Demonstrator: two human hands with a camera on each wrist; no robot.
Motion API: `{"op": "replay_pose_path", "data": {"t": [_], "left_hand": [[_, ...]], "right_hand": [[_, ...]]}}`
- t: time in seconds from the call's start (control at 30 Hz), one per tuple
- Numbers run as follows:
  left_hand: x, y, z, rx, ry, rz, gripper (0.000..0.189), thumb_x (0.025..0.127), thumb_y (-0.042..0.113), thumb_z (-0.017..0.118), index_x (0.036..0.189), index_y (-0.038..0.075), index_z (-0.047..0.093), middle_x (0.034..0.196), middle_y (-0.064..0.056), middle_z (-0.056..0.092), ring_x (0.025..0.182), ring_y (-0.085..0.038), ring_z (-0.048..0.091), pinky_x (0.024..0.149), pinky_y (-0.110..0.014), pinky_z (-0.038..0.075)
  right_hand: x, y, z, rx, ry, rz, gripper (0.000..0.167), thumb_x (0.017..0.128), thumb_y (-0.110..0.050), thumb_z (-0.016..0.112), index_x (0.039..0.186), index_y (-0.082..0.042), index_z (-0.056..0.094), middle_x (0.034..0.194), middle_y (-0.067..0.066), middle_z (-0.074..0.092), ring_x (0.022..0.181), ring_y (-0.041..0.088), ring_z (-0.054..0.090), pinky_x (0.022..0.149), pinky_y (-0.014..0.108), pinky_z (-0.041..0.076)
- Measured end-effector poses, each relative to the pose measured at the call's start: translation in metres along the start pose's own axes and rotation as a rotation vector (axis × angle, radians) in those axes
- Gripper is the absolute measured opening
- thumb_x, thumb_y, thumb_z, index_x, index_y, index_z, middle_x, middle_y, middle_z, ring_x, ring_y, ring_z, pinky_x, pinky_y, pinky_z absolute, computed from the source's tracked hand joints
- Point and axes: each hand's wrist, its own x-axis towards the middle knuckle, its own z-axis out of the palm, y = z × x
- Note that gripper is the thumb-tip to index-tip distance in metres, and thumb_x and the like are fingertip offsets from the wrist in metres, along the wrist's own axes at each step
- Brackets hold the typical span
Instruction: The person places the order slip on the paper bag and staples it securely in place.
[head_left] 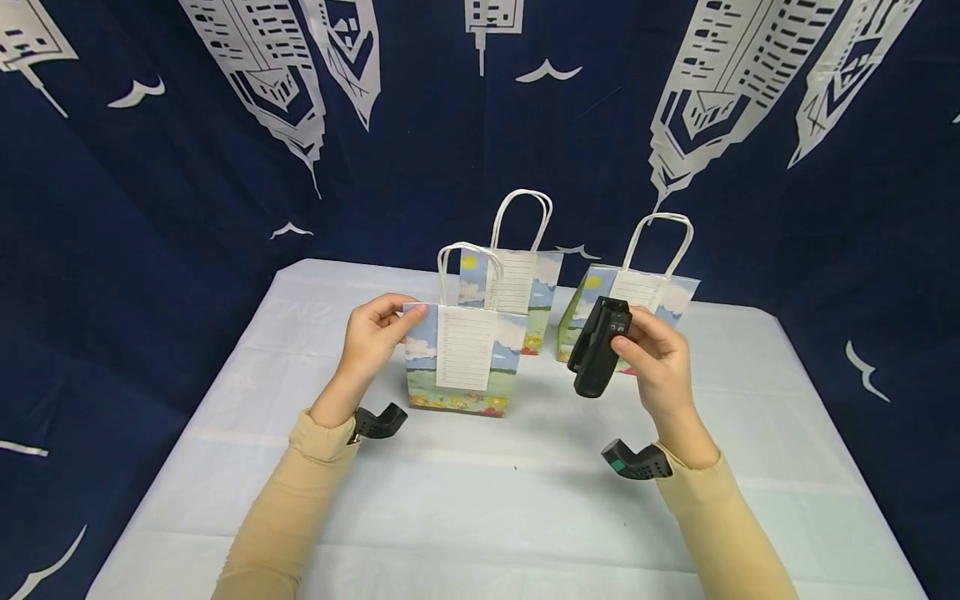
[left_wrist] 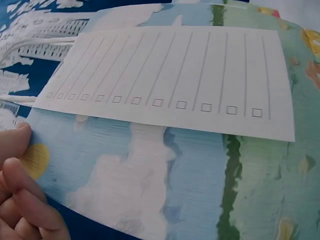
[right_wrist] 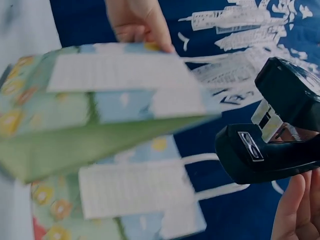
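Observation:
My left hand pinches the top left corner of the front paper gift bag, thumb on its face. A white lined sheet with small checkboxes lies over the middle of that bag's front. Its two white cord handles stand up above the rim. In my right hand is a black stapler, held upright to the right of the front bag and apart from it. The right wrist view shows the stapler's jaws parted, with nothing between them.
Two matching bags stand behind: one bag just behind the front one, another bag at the right, partly hidden by the stapler. All stand on a white-covered table. A dark blue curtain with white building prints hangs behind.

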Motion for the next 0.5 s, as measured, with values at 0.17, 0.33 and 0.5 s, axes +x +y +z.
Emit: {"op": "replay_pose_path", "data": {"t": [0.17,0.33,0.5], "left_hand": [[0.007,0.004,-0.013,0.011,0.057,0.004,0.015,0.085,-0.007,0.064,0.093,-0.018,0.06,0.066,0.002,0.055,0.05,-0.004,0.04,0.054,-0.016,0.039],[0.013,0.004,-0.024,0.028,0.11,0.003,0.016,0.085,-0.006,0.064,0.094,-0.019,0.059,0.067,0.005,0.055,0.051,-0.004,0.039,0.054,-0.016,0.038],[0.02,0.004,-0.033,0.066,0.162,-0.023,0.018,0.086,-0.001,0.065,0.096,-0.017,0.061,0.063,0.007,0.053,0.051,-0.004,0.04,0.052,-0.016,0.035]], "right_hand": [[-0.014,0.0,-0.015,-0.115,0.017,0.093,0.029,0.085,0.013,0.058,0.111,0.005,0.066,0.099,0.005,0.067,0.081,0.014,0.061,0.068,0.02,0.051],[-0.03,0.003,-0.028,-0.213,0.074,0.226,0.032,0.086,0.013,0.056,0.11,-0.003,0.069,0.104,0.0,0.067,0.084,0.01,0.06,0.071,0.018,0.05],[-0.048,0.006,-0.043,-0.352,0.117,0.39,0.038,0.087,0.01,0.059,0.109,-0.019,0.071,0.101,-0.007,0.066,0.085,0.006,0.058,0.074,0.015,0.049]]}}
